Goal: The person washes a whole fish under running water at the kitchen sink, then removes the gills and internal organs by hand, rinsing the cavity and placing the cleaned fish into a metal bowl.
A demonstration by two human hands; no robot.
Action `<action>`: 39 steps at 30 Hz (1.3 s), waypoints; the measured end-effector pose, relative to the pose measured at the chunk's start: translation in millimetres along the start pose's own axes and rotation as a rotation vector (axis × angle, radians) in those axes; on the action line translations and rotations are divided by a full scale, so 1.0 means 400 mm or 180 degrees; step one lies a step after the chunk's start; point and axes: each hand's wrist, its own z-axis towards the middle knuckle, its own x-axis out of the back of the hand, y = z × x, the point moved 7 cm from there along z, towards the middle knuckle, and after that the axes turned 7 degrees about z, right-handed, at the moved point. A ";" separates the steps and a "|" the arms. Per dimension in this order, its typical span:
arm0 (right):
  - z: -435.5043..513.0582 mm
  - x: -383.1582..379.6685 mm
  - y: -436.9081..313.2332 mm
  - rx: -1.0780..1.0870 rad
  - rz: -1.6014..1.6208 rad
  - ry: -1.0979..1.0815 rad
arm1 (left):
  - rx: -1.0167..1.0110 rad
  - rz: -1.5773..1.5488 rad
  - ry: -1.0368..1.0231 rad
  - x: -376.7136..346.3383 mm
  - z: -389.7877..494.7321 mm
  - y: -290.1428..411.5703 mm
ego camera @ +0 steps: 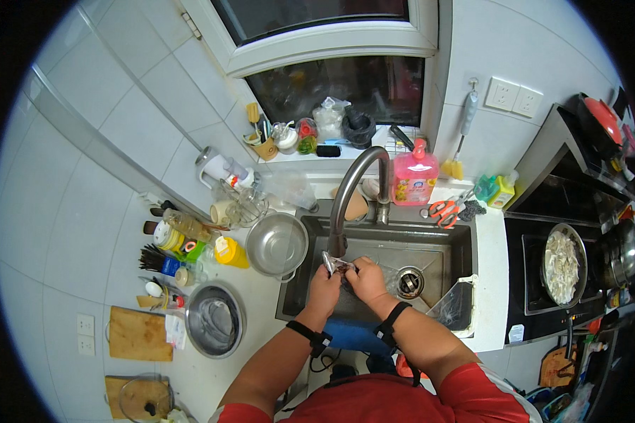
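Observation:
Over the sink, my left hand and my right hand meet just below the spout of the metal faucet. Between them they pinch a small clear plastic packet with something dark reddish in it; its contents are too small to name. My fingers partly cover the packet. Both wrists wear black straps. To the right of my right hand lies the round drain strainer in the sink floor.
A metal colander overlaps the sink's left edge, with a steel bowl nearer on the counter. Pink detergent bottle and orange-handled scissors are behind the sink. A frying pan of pale food rests on the stove at right.

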 end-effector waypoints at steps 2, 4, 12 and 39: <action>-0.004 0.001 0.009 -0.0032 0.0251 -0.0027 | 0.0342 -0.0543 -0.0217 -0.010 -0.014 -0.007; -0.009 0.007 0.016 -0.0105 0.0489 -0.0006 | 0.0510 -0.0752 -0.0297 -0.012 -0.027 0.001; -0.024 0.007 0.045 -0.0609 0.0667 0.0037 | 0.0931 -0.1330 -0.0264 -0.015 -0.031 -0.009; -0.041 0.071 -0.056 0.0123 0.0586 -0.0201 | 0.0213 -0.1075 -0.0049 -0.059 -0.007 0.040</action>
